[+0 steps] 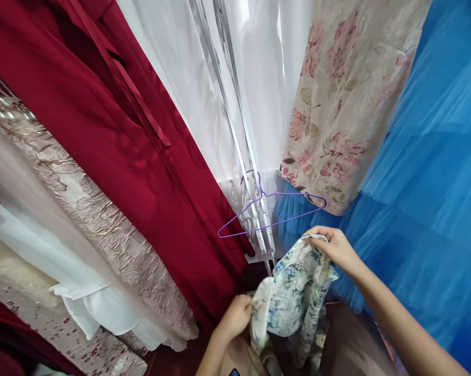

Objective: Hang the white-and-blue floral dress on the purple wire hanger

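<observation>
A white garment with a blue and yellow-green pattern (288, 308) hangs between my two hands. At its upper right edge, my right hand (333, 245) pinches the cloth between thumb and fingers. Lower on the left, my left hand (239, 313) is closed on the garment's other edge. Just above them a purple wire hanger (272, 194) with nothing on it hangs by its hook at the metal uprights. Neither hand touches the hanger. The garment's lower folds drop over my lap and are partly in shadow.
Silver metal uprights (235, 125) run down the middle. Long garments hang around: a dark red one (141, 172), white cloth (173, 62), a beige floral panel (337, 115), blue tulle (423, 209) at right, and a pale embroidered gown (114, 224) at left.
</observation>
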The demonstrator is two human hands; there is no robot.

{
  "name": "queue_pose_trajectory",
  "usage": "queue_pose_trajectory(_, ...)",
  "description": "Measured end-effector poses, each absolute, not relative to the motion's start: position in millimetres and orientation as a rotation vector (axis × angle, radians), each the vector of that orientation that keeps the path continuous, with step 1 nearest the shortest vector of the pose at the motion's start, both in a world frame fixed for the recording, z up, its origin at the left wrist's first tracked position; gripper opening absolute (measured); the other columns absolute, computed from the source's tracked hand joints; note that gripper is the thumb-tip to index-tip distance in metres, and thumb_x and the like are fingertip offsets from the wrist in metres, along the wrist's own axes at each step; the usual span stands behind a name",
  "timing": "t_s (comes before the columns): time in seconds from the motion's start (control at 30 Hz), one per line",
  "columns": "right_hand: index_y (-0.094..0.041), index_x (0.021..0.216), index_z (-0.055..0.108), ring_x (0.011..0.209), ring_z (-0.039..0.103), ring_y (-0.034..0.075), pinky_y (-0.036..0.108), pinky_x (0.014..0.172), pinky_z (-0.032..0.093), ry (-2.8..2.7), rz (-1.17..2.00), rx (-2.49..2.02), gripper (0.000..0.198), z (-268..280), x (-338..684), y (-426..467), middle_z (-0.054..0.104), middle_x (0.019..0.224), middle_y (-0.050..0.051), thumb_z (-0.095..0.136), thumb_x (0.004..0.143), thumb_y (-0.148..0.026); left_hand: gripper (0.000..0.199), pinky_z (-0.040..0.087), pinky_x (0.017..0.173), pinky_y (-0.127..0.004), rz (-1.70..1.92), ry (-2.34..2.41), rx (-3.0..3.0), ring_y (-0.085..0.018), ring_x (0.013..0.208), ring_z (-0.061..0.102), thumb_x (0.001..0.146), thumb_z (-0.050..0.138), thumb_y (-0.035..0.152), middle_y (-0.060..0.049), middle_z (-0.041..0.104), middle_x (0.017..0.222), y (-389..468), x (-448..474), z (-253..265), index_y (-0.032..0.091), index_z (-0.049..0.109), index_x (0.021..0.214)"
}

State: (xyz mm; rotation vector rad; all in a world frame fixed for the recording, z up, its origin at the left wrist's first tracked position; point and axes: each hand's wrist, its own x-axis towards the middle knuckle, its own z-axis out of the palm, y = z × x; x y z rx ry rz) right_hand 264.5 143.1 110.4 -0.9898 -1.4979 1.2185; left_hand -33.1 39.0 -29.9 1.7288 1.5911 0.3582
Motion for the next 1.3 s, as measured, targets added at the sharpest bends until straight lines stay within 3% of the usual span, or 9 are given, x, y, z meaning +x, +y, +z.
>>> queue_pose_trajectory(0.17,-0.015,0.082,0.072,0.058,0.057,0.016,0.025,0.055,0.041,-1.491,1.194,-1.021,0.025,103,265,151,0.068,0.066,0.001,0.068,0.078,-0.039,0.035,0.039,0.098,-0.038,0.468,1.835,2.018,-0.024,0.109,0.056,0.084,0.041,0.015,-0.005,0.071,0.112,63,-105,36,0.021,0.074,0.095)
queue_pose_trajectory(0.3,-0.015,0.088,0.074,0.064,0.060,0.018,0.027,0.059,0.044,-1.562,1.098,-1.027,0.030,105,257,153,0.071,0.071,0.002,0.065,0.081,-0.042,0.033,0.041,0.092,-0.039,0.383,2.158,2.205,-0.024,0.107,0.055,0.088,0.041,0.017,-0.002,0.069,0.121,81,-133,92,0.023,0.074,0.092)
queue_pose_trajectory(0.47,-0.018,0.099,0.076,0.090,0.068,0.027,0.034,0.082,0.050,-1.731,0.972,-0.999,0.030,114,253,154,0.077,0.093,0.006,0.059,0.087,-0.040,0.035,0.043,0.089,-0.035,0.541,2.330,2.322,-0.023,0.101,0.057,0.094,0.037,0.019,-0.004,0.068,0.117,98,-144,139,0.022,0.070,0.102)
queue_pose_trajectory(0.57,-0.022,0.114,0.072,0.113,0.063,0.030,0.042,0.102,0.045,-1.789,0.916,-0.990,0.033,114,250,161,0.073,0.118,0.007,0.059,0.088,-0.037,0.036,0.044,0.083,-0.035,0.592,2.454,2.272,-0.025,0.099,0.057,0.095,0.036,0.021,-0.007,0.066,0.115,110,-142,156,0.022,0.069,0.106)
queue_pose_trajectory(0.67,-0.023,0.128,0.064,0.126,0.056,0.031,0.047,0.110,0.038,-1.820,0.862,-1.031,0.043,108,246,176,0.064,0.134,0.008,0.059,0.088,-0.037,0.039,0.044,0.076,-0.034,0.628,2.523,2.164,-0.026,0.098,0.058,0.094,0.035,0.018,-0.007,0.068,0.110,125,-133,169,0.024,0.070,0.106)
queue_pose_trajectory(0.8,-0.019,0.137,0.056,0.131,0.052,0.030,0.047,0.112,0.036,-1.849,0.792,-1.138,0.050,91,241,199,0.059,0.140,0.011,0.055,0.090,-0.037,0.039,0.045,0.077,-0.034,0.759,2.484,2.137,-0.027,0.099,0.061,0.091,0.039,0.016,-0.005,0.071,0.106,139,-113,182,0.028,0.072,0.106)
queue_pose_trajectory(1.0,-0.022,0.136,0.058,0.128,0.056,0.031,0.046,0.107,0.042,-1.878,0.766,-1.175,0.046,68,227,193,0.062,0.137,0.009,0.049,0.092,-0.036,0.042,0.048,0.083,-0.032,0.982,2.235,2.262,-0.024,0.103,0.064,0.089,0.040,0.011,0.000,0.071,0.113,143,-62,194,0.029,0.073,0.106)
queue_pose_trajectory(1.17,-0.026,0.134,0.059,0.126,0.058,0.029,0.044,0.105,0.044,-1.916,0.728,-1.208,0.044,65,219,173,0.064,0.134,0.005,0.049,0.092,-0.034,0.043,0.047,0.089,-0.032,1.213,1.964,2.330,-0.022,0.103,0.065,0.087,0.038,0.007,-0.005,0.070,0.113,156,-24,195,0.022,0.071,0.111)
queue_pose_trajectory(1.3,-0.028,0.134,0.059,0.125,0.058,0.030,0.045,0.106,0.044,-1.916,0.739,-1.161,0.045,72,230,162,0.064,0.134,0.005,0.051,0.090,-0.030,0.033,0.047,0.085,-0.031,1.292,1.833,2.263,-0.021,0.096,0.065,0.091,0.038,0.011,-0.006,0.071,0.104,168,-20,182,0.020,0.065,0.107)
